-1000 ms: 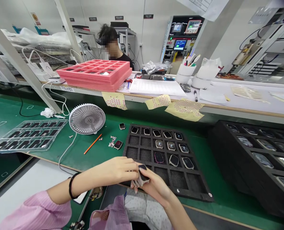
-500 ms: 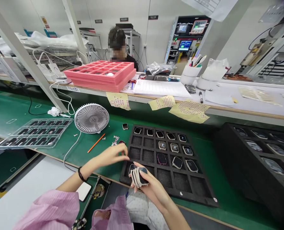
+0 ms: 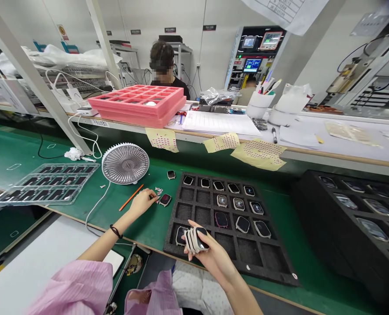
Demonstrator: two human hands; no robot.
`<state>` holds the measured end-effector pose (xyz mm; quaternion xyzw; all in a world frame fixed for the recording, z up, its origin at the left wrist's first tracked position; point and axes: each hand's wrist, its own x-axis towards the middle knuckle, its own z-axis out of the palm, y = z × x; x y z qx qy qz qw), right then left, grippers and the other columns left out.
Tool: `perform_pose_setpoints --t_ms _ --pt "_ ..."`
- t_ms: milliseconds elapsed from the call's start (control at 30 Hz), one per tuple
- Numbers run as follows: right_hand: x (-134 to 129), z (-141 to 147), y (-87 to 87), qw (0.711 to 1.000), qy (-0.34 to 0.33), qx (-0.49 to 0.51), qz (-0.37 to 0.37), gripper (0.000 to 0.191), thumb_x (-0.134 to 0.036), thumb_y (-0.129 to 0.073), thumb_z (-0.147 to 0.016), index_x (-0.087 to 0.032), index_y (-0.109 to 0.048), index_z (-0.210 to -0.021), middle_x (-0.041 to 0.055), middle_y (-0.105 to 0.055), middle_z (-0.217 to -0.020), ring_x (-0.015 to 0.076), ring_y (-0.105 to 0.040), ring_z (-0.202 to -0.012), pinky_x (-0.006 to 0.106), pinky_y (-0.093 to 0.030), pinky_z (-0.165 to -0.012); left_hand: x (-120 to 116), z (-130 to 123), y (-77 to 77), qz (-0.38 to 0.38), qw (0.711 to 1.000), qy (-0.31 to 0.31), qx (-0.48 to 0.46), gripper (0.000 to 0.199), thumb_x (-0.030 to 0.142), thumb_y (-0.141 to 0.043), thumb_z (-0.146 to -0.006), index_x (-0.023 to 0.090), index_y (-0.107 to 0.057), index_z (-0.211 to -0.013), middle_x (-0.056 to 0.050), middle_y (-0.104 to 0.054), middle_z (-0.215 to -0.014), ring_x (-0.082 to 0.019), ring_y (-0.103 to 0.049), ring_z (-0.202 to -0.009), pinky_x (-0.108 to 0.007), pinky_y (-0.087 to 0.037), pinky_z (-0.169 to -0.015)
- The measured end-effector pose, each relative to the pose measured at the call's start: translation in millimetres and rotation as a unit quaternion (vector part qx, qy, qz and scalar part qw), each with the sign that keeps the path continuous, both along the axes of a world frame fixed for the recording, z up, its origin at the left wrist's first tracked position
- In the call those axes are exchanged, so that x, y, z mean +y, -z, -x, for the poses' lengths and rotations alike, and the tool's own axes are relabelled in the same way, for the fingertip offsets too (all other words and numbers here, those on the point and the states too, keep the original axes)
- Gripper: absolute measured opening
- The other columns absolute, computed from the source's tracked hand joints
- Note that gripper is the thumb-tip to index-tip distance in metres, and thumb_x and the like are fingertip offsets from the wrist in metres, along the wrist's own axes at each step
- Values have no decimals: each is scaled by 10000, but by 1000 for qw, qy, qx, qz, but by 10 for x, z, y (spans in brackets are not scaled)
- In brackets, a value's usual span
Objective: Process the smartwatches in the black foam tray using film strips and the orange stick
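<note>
Your right hand was clamped around a white-strapped watch, just over the front edge of the black foam tray. Your left hand was relaxed and open, right by some little scraps and a loose watch on the green counter.

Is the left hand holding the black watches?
No, the right hand holds the black-faced, white-banded watch stack, away from the left hand.

black foam tray: matt, rough; glossy black glass watch face; pink foam tray: matt; green counter mat: smooth.
</note>
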<state>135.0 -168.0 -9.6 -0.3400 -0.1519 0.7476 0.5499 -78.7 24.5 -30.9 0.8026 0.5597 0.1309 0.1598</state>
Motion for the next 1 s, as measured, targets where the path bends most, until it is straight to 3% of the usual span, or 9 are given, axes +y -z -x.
perform_pose_setpoints --t_ms 100,233,400,567,767,833,900,1000 --pt "25 -18 -16 1000 -3 12 9 727 -402 -740 -691 -129 -472 -1309 70 -685 -830 197 -628 -649 314 -427 -598 -31 10 -107 -7 999 3 -33 232 363 -550 -805 183 -685 -751 -53 -678 -797 -189 -620 -667 -257 -430 -604" --pt "74 -31 -31 999 -18 32 17 692 -399 -738 -680 -123 -495 -1266 76 -689 -825 211 -637 -652 310 -415 -596 -214 -57 -307 39 982 35 -180 245 381 -579 -815 168 -701 -807 -53 -716 -768 -196 -656 -683 -248 -472 -612" --pt "111 0 -49 998 -24 49 16 664 -400 -720 -698 -128 -493 -1260 81 -689 -834 210 -633 -646 314 -417 -598 -533 -279 -549 74 950 164 -255 282 363 -522 -883 176 -714 -971 -66 -664 -870 -136 -592 -644 -233 -485 -582" --pt "112 43 -52 999 35 31 -18 626 -383 -706 -731 -149 -497 -1272 64 -681 -832 198 -626 -664 317 -431 -608 -747 -481 -683 137 902 258 -318 264 332 -520 -899 195 -720 -1005 -66 -598 -918 -131 -583 -728 -225 -515 -616" --pt "85 71 -57 992 108 -21 -69 559 -379 -626 -829 -223 -457 -1338 45 -669 -937 186 -618 -773 326 -459 -681 -896 -639 -737 148 877 263 -373 313 303 -506 -907 237 -647 -1179 -25 -555 -854 -96 -558 -658 -245 -515 -658" --pt "76 77 -73 988 131 -44 -74 568 -397 -612 -840 -251 -435 -1360 45 -660 -1024 186 -611 -843 328 -468 -726 -941 -690 -744 181 869 246 -390 358 298 -578 -865 219 -618 -1212 -17 -589 -815 -107 -583 -667 -249 -519 -657" --pt "68 81 -97 983 151 -71 -76 599 -416 -607 -843 -283 -398 -1388 40 -638 -1118 188 -600 -930 331 -468 -786 -979 -747 -738 244 851 200 -421 368 304 -686 -780 166 -653 -1119 -15 -634 -746 -125 -617 -638 -254 -528 -625" --pt "58 83 -122 976 172 -109 -79 638 -437 -597 -847 -330 -338 -1420 22 -589 -1235 197 -564 -1065 341 -450 -886 -1019 -838 -709 311 814 145 -469 269 351 -769 -681 125 -695 -809 -27 -660 -649 -156 -644 -595 -285 -550 -618"
